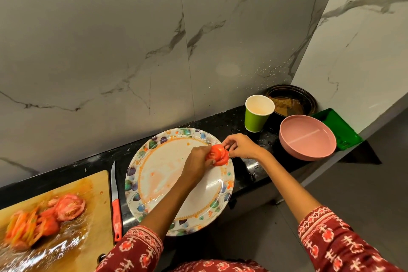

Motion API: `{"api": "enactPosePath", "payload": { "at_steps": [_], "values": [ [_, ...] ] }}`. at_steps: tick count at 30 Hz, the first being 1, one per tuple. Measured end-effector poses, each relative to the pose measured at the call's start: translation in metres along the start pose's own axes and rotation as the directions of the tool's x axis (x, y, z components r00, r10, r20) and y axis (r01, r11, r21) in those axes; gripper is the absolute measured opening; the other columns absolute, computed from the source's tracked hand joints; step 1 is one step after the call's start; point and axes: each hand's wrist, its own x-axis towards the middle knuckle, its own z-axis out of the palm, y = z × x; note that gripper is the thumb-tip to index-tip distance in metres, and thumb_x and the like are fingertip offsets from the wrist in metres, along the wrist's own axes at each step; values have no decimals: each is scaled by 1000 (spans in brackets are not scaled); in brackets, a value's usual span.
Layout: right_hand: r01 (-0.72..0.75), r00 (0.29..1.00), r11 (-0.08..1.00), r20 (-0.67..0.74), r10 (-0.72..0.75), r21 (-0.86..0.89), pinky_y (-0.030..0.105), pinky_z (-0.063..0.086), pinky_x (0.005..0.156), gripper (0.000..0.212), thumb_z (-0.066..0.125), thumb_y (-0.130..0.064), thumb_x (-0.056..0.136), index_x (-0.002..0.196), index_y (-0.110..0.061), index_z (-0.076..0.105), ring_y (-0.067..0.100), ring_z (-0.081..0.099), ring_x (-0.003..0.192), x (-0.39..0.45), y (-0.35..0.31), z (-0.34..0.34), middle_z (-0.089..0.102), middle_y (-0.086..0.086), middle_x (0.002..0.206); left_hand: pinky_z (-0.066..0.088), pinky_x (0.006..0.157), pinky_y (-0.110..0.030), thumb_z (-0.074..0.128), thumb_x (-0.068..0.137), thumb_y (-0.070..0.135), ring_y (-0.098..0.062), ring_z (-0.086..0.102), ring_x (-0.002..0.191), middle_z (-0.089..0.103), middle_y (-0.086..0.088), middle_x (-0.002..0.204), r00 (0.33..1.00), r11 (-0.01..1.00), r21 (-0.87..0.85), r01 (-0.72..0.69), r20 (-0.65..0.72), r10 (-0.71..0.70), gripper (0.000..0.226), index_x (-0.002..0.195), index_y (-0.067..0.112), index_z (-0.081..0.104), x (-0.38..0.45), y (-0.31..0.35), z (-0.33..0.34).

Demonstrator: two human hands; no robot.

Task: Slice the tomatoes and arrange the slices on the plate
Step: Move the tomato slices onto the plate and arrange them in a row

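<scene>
A large white plate (154, 183) with a floral rim lies on the black counter. At its far right rim, a small stack of tomato slices (217, 154) sits between my two hands. My left hand (198, 159) holds the slices from the left, and my right hand (239, 146) pinches them from the right. More tomato slices (66, 207) lie wet on the wooden cutting board (97, 185) at the lower left. A red-handled knife (116, 203) rests on the counter between board and plate.
A green paper cup (257, 115), a pink bowl (306, 137), a dark bowl with brown contents (291, 101) and a green tray (337, 128) stand at the back right. A marble wall rises behind the counter. Grey floor lies to the right.
</scene>
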Motion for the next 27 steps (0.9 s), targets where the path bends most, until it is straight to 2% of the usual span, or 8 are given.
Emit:
{"api": "enactPosePath", "payload": {
  "at_steps": [5, 8, 12, 15, 17, 19, 22, 27],
  "values": [
    [56, 995, 995, 93, -48, -88, 18, 49, 71, 62, 77, 1, 68, 123, -14, 53, 13, 55, 86, -1, -1, -1, 54, 3, 104, 39, 101, -27, 65, 85, 23, -25, 47, 122, 48, -12, 136, 995, 993, 120, -18, 96, 6, 58, 136, 9, 42, 6, 1, -1],
    [102, 994, 981, 62, -93, -167, 25, 49, 78, 72, 79, -4, 65, 128, -17, 46, 15, 51, 93, -3, -2, 7, 50, 3, 112, 36, 103, -29, 66, 84, 27, -25, 41, 124, 43, -13, 137, 993, 978, 208, 0, 115, -25, 66, 140, 11, 36, 8, -1, 1],
    [124, 992, 970, -11, -129, -210, 25, 47, 79, 63, 74, -5, 69, 125, -19, 48, 13, 47, 90, -8, 1, 17, 47, 4, 108, 37, 102, -29, 67, 82, 33, -24, 40, 122, 43, -12, 136, 995, 974, 225, 26, 86, -47, 68, 140, 13, 37, 8, -2, 5],
    [110, 992, 974, -45, -121, -200, 15, 41, 67, 58, 72, -6, 70, 122, -17, 50, 12, 47, 82, -8, 5, 18, 46, 3, 101, 38, 98, -28, 71, 78, 37, -23, 41, 120, 45, -11, 133, 995, 976, 218, 21, 88, -41, 71, 138, 13, 41, 11, -1, 6],
    [93, 991, 978, -80, -110, -189, 10, 37, 64, 53, 71, -7, 72, 121, -16, 52, 11, 47, 80, -7, 7, 18, 47, 2, 99, 36, 101, -29, 71, 77, 40, -24, 38, 124, 41, -11, 136, 994, 966, 256, 20, 102, -47, 77, 140, 14, 36, 12, 1, 5],
    [78, 990, 986, -109, -95, -149, 11, 40, 66, 48, 69, -6, 74, 119, -15, 54, 11, 49, 80, -7, 9, 17, 50, 2, 98, 34, 104, -32, 69, 78, 43, -25, 33, 128, 35, -10, 141, 991, 959, 283, 14, 126, -51, 81, 143, 16, 30, 14, 3, 5],
    [68, 989, 995, -125, -77, -75, 20, 46, 72, 44, 69, -4, 76, 117, -13, 56, 14, 51, 79, -8, 8, 15, 53, 2, 95, 33, 105, -32, 66, 82, 39, -25, 32, 130, 34, -10, 144, 990, 963, 270, 5, 137, -44, 75, 143, 17, 30, 16, 4, 6],
    [66, 972, 998, -228, -63, 4, 16, 44, 65, 37, 62, 3, 78, 114, -8, 58, 13, 50, 70, -10, 5, 12, 53, 2, 89, 28, 110, -35, 73, 77, 35, -27, 27, 136, 27, -9, 149, 989, 973, 224, 59, 122, -88, 89, 146, 17, 20, 14, -1, 3]
  ]
}}
